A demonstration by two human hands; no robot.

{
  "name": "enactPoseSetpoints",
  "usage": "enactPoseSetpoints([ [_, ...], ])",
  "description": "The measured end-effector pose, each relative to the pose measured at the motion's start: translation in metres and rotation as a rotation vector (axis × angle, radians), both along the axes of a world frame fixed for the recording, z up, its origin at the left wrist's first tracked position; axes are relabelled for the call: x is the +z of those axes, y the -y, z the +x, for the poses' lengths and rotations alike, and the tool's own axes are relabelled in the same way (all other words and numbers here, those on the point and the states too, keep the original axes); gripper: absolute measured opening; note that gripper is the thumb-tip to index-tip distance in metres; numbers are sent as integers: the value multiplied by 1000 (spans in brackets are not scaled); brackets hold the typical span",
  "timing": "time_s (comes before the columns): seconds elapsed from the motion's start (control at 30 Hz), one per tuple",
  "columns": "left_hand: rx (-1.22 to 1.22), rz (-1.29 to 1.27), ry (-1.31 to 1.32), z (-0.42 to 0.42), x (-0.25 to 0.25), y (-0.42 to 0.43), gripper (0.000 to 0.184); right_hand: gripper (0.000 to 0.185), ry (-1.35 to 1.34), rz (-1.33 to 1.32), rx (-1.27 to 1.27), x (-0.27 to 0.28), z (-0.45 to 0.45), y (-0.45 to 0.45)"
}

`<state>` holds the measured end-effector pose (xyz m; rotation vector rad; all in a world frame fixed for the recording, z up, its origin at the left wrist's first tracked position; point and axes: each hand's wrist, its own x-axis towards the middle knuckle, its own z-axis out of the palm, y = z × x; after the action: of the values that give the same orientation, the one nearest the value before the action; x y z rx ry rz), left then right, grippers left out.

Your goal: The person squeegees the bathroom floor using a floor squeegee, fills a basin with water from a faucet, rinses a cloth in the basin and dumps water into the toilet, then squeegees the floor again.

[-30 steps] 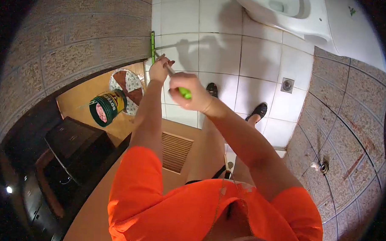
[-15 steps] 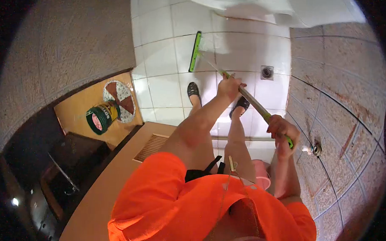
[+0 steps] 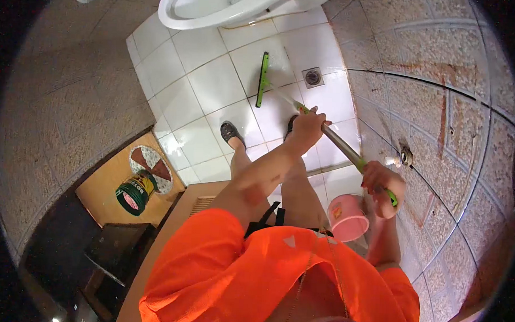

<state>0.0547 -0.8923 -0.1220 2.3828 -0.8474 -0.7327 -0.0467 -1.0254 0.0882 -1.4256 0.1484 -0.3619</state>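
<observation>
A squeegee with a narrow green head [image 3: 262,80] rests on the white tiled floor [image 3: 213,83], left of the round drain [image 3: 313,78]. Its long handle [image 3: 343,146] slants down to the right. My left hand [image 3: 308,128] is wrapped round the upper-middle part of the handle, nearer the head. Round the handle's green end, near the right wall, my right hand [image 3: 383,187] is closed.
A toilet [image 3: 217,9] stands at the top. A pink bucket [image 3: 348,217] is by my legs, below a wall tap [image 3: 404,157]. At the left are a green tub [image 3: 134,195], a round patterned mat [image 3: 155,167] and a wooden doorway floor [image 3: 101,181].
The squeegee head has come away from the left wall towards the drain. Both hands have moved right with the handle. The view has turned, and the pink bucket now shows.
</observation>
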Motion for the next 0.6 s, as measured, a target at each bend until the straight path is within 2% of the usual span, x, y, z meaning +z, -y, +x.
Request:
enactPoseSetpoints([
  [0.07, -11, -7, -15, -5, 14, 9, 29, 12, -124, -40, -8, 7, -11, 3],
  [0.23, -10, -57, -122, -11, 24, 18, 31, 17, -115, -70, -27, 22, -15, 4],
  [0.3, -128, -19, -202, -4, 39, 18, 27, 19, -125, -67, -31, 32, -7, 1],
  [0.33, -129, -21, -202, 0, 46, 12, 27, 20, -72, -149, 19, 42, 2, -3],
  [0.4, -78, -195, -39, 16, 66, -23, 18, 21, -12, -253, 90, 54, 21, -19],
  [0.43, 191, -412, -252, 18, 47, -48, 14, 22, 8, -279, 104, 54, 35, -31],
  [0.47, 462, -622, -462, 28, 27, -78, 17, 20, -159, -363, 159, 48, 53, -46],
  [0.5, 136, -98, 70, 65, 31, -107, 20, 15, -33, -301, 230, 18, 75, -59],
  [0.53, 157, 162, -34, 98, 24, -133, 22, 10, 87, -232, 310, -12, 96, -73],
  [0.57, 275, 179, -46, 122, 8, -168, 21, 7, 88, -150, 230, -48, 118, -108],
  [0.6, 361, 102, 21, 144, -17, -207, 19, 11, 82, -106, 315, -62, 145, -130],
])
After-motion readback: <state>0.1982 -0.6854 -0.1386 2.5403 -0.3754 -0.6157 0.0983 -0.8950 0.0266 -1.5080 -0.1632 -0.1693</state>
